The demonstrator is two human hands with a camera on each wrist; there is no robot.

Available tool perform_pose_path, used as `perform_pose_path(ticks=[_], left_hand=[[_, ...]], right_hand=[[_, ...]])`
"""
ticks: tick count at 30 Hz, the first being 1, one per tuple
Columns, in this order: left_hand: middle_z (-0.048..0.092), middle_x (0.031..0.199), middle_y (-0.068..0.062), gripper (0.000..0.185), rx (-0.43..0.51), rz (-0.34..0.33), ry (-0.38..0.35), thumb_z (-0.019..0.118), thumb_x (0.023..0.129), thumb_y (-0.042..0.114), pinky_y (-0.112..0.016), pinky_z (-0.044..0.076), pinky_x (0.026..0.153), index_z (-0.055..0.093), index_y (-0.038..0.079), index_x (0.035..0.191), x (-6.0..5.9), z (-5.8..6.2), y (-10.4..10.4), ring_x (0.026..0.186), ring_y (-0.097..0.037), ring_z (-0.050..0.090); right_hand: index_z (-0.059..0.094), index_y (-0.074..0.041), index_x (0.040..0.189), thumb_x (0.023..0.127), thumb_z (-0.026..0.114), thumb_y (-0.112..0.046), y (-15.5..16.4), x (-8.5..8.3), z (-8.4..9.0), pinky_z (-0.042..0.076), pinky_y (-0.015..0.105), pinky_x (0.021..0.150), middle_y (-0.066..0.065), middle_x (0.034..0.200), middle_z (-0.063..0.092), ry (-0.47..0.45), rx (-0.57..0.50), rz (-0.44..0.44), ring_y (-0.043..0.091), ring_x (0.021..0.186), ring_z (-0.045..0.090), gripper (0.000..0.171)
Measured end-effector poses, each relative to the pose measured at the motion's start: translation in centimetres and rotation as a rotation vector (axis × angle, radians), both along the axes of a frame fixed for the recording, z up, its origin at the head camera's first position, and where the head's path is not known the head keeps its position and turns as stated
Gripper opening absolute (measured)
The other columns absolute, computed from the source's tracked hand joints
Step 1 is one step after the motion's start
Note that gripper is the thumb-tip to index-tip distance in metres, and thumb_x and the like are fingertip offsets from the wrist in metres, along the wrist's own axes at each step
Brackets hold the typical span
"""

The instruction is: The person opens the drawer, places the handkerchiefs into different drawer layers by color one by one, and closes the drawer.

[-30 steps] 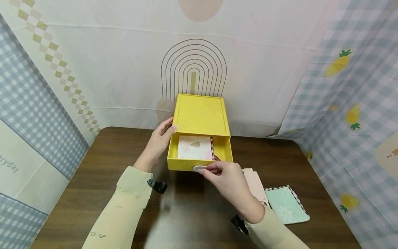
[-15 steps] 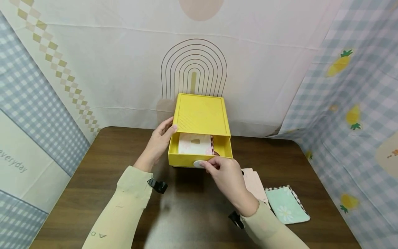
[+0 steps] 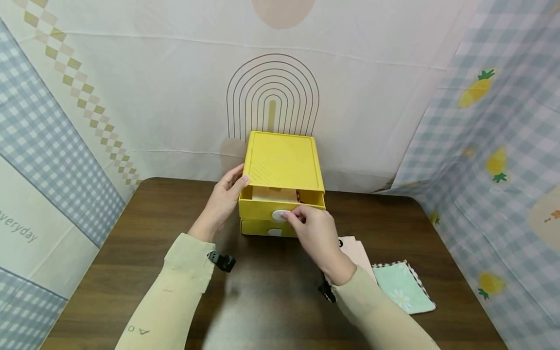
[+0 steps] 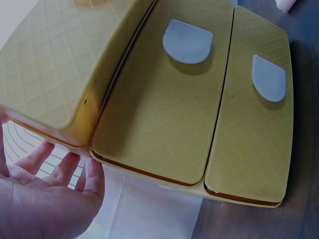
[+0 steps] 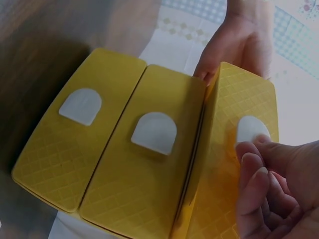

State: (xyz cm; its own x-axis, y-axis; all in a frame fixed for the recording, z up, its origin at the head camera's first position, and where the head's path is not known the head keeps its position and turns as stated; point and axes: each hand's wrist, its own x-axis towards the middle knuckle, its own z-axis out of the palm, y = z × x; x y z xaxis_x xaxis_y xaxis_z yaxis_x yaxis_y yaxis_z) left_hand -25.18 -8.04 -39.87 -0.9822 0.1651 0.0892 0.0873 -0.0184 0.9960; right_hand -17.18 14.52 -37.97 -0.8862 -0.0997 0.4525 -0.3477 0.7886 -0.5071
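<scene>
Top drawer nearly shut

The right hand (image 3: pixel 312 228) pinches the white tab (image 3: pixel 279 215) and has pushed the drawer (image 3: pixel 267 210) in from well out to a narrow gap, the cloth (image 3: pixel 273 194) barely showing; left hand (image 3: pixel 225 197), fingers straight, steadies the box (image 3: pixel 282 160) on the bench (image 3: pixel 131 253).

Both arms reach forward in pale sleeves. The left hand (image 3: pixel 223 198) lies flat with straight fingers; the right hand (image 3: pixel 312 231) curls its fingertips (image 5: pixel 249 149) together.
</scene>
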Motion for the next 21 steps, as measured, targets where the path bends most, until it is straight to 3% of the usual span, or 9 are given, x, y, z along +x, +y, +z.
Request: perform_pose_path(ticks=[12,21], left_hand=[[0.037,0.149,0.006,0.057,-0.028,-0.016,-0.011,0.054,0.097,0.048,-0.041,0.025,0.112,0.038,0.03,0.148,-0.2,0.3,-0.2,0.136,-0.014,0.033],[0.04,0.146,0.001,0.053,-0.024,-0.012,-0.022,0.054,0.099,0.037,-0.041,0.027,0.111,0.038,0.022,0.147,-0.4,0.9,-0.1,0.132,-0.016,0.037]], right_hand=[[0.071,-0.016,0.074,0.088,0.072,-0.035,-0.2,-1.7,0.3,0.039,0.029,0.048,-0.011,0.059,0.057,-0.006,0.023,-0.01,0.01,0.05,0.045,0.023],[0.071,-0.016,0.073,0.087,0.073,-0.034,-0.3,-2.7,0.3,0.038,0.028,0.048,-0.011,0.058,0.057,0.002,0.031,-0.024,0.009,0.049,0.044,0.023]])
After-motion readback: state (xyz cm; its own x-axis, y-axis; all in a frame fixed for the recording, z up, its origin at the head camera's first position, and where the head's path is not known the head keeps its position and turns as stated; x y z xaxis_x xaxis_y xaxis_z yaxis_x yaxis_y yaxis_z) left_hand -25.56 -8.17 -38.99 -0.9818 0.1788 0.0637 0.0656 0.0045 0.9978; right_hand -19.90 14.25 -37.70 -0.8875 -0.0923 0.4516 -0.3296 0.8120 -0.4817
